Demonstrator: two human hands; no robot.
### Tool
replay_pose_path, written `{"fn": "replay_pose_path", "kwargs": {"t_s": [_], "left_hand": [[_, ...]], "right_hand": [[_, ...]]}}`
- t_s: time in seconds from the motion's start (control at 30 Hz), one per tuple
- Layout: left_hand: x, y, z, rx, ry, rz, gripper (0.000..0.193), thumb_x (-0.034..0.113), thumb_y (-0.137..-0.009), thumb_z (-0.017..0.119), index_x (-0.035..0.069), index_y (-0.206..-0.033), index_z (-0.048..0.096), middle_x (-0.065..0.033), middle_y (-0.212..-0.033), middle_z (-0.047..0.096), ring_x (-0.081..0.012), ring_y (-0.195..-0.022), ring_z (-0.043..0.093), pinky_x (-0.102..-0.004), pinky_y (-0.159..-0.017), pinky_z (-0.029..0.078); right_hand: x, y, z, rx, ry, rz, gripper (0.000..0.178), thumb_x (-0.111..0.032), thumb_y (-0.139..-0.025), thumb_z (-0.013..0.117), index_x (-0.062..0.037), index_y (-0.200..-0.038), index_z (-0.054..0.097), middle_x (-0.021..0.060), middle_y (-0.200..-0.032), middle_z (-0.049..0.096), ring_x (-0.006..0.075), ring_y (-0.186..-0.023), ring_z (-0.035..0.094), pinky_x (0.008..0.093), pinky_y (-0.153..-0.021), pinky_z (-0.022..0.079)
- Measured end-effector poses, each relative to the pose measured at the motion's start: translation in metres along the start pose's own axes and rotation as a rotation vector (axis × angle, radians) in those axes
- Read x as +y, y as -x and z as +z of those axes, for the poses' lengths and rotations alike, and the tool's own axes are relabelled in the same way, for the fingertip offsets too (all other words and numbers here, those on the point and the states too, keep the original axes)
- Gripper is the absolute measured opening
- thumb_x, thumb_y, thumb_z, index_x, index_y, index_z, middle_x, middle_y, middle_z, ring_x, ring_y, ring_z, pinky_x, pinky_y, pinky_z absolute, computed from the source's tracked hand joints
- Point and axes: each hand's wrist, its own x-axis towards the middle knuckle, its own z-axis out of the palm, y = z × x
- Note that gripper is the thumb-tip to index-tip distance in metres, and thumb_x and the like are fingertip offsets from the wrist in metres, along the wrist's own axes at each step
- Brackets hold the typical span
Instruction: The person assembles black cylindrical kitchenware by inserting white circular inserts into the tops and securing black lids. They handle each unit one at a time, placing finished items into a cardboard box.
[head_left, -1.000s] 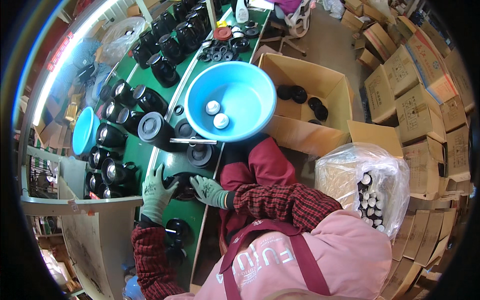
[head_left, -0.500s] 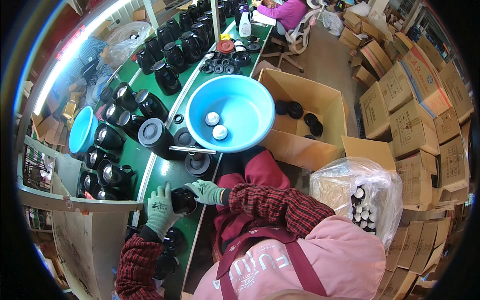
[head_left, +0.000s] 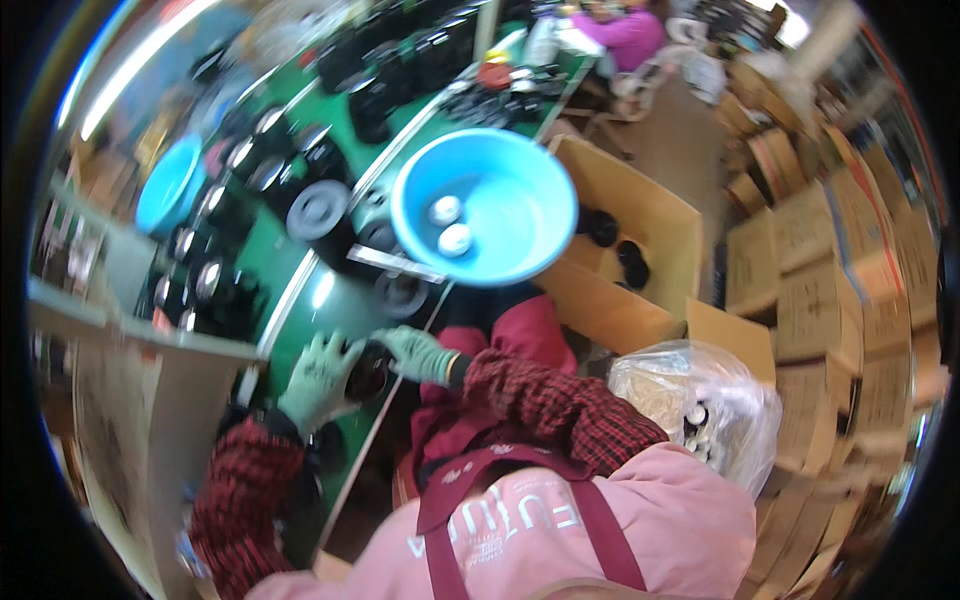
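Note:
Between my two gloved hands is a glossy black round part (head_left: pixel 367 374) with a dark reddish sheen; blur hides its exact kind. My left hand (head_left: pixel 320 380) grips its left side, fingers curved around the edge. On the opposite side, my right hand (head_left: pixel 415 354) closes its fingers on the upper right rim. Both gloves are pale green. The part is held above the near edge of the green workbench (head_left: pixel 322 292). Beyond my hands stands a tall black jug with a grey round top (head_left: pixel 319 211), beside flat dark discs (head_left: pixel 401 294).
A blue basin (head_left: pixel 545 255) holds two white-topped pieces. Black jugs (head_left: pixel 215 270) crowd the bench's left, near another blue basin (head_left: pixel 172 185). An open carton (head_left: pixel 660 215) and a plastic-lined box (head_left: pixel 640 385) stand at right. Stacked cartons (head_left: pixel 805 250) line the far right. A co-worker's purple sleeve (head_left: pixel 625 40) shows beyond.
The whole view has shifted and blurred, as the camera has turned. My hands still hold the black part, slightly tilted differently, with the left fingers lying closer over its edge.

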Motion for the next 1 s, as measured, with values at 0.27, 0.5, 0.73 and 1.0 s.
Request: {"fn": "replay_pose_path", "kwargs": {"t_s": [0.27, 0.5, 0.73, 1.0], "left_hand": [[-0.091, 0.012, -0.008, -0.021, 0.233, -0.459, 0.092, 0.028, -0.055, 0.094, 0.013, -0.136, 0.054, -0.0169, -0.13, 0.052, -0.0388, -0.118, 0.058, -0.0451, -0.102, 0.051], [-0.208, -0.056, -0.006, 0.24, -0.015, -0.59, 0.086, 0.014, -0.063, 0.085, 0.019, -0.141, 0.049, -0.0151, -0.135, 0.049, -0.0412, -0.121, 0.054, -0.0493, -0.103, 0.049], [-0.256, -0.091, 0.017, 0.523, -0.136, -0.818, 0.092, 0.03, -0.072, 0.086, 0.012, -0.15, 0.04, -0.0168, -0.143, 0.05, -0.0381, -0.131, 0.051, -0.0488, -0.104, 0.046], [-0.249, -0.036, 0.072, 0.326, -0.174, -0.915, 0.05, 0.023, -0.083, 0.073, 0.013, -0.13, 0.06, -0.0123, -0.114, 0.07, -0.03, -0.098, 0.069, -0.046, -0.084, 0.053]], "right_hand": [[0.036, 0.043, 0.056, -0.108, 0.029, 0.315, 0.081, -0.038, -0.082, 0.074, -0.0005, -0.147, 0.042, 0.0297, -0.148, 0.042, 0.0473, -0.134, 0.044, 0.0467, -0.115, 0.038], [0.016, 0.062, 0.059, -0.54, 0.541, 0.196, 0.08, -0.045, -0.086, 0.067, -0.0049, -0.15, 0.042, 0.0276, -0.158, 0.031, 0.0459, -0.146, 0.029, 0.0594, -0.111, 0.037], [0.007, 0.056, 0.05, -0.596, 0.547, 0.213, 0.079, -0.044, -0.085, 0.07, -0.0061, -0.15, 0.044, 0.0295, -0.157, 0.032, 0.0466, -0.144, 0.032, 0.0571, -0.111, 0.038], [0.002, 0.062, 0.05, -0.521, 0.511, 0.189, 0.077, -0.038, -0.081, 0.072, -0.0048, -0.146, 0.048, 0.0294, -0.154, 0.036, 0.0461, -0.144, 0.033, 0.0551, -0.109, 0.04]]}}
